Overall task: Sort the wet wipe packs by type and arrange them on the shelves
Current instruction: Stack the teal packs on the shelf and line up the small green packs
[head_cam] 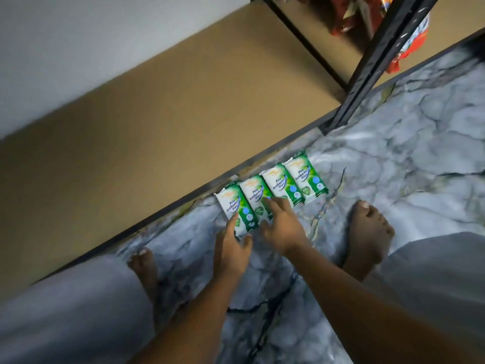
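Note:
Several green-and-white "Pine Antibacterial Wipes" packs lie side by side in a row on the marble-patterned floor, along the front edge of the bottom shelf board (pixel 183 122). My left hand (pixel 232 245) touches the near end of the leftmost pack (pixel 232 206) with its fingers relaxed. My right hand (pixel 282 224) lies with spread fingers over the near end of the second pack (pixel 254 191). The third pack (pixel 282 183) and the rightmost pack (pixel 305 176) lie untouched. Neither hand holds a pack off the floor.
A black metal shelf upright (pixel 367 72) stands at the right end of the board. Red and orange snack bags (pixel 409 46) sit on the neighbouring shelf behind it. My bare feet rest on the floor, the left one (pixel 144 266) and the right one (pixel 367 232), either side of my arms.

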A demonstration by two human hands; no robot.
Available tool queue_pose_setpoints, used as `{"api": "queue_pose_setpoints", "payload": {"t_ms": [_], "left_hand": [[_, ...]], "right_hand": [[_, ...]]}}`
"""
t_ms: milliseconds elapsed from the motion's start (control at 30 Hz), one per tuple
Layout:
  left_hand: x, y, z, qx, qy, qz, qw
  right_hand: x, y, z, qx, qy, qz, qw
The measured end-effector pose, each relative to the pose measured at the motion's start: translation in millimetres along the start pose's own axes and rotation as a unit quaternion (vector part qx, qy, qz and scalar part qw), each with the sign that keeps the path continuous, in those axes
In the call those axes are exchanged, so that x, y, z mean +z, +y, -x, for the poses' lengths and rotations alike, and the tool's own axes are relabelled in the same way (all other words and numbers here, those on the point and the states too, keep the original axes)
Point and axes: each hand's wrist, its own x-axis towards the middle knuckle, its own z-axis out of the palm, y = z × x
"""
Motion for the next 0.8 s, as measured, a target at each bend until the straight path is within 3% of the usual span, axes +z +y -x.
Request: {"api": "queue_pose_setpoints", "payload": {"t_ms": [133, 400, 600, 800], "left_hand": [[8.7, -2.0, -7.3, 0.012, -0.033, 0.008, 0.999], [0.4, -13.4, -13.7, -0.018, 0.066, -0.037, 0.997], [-4.9, -32.1, -8.2, 0.009, 0.044, -0.008, 0.999], [0.5, -17.6, -5.5, 0.004, 0.077, -0.044, 0.996]], "right_hand": [[6.0, 7.0, -6.6, -0.007, 0.006, 0.042, 0.999], [19.0, 3.9, -4.6, 0.04, -0.012, 0.086, 0.995], [29.8, 9.1, -5.9, 0.024, 0.028, 0.121, 0.992], [27.8, 10.7, -11.3, 0.0, 0.03, 0.117, 0.993]]}}
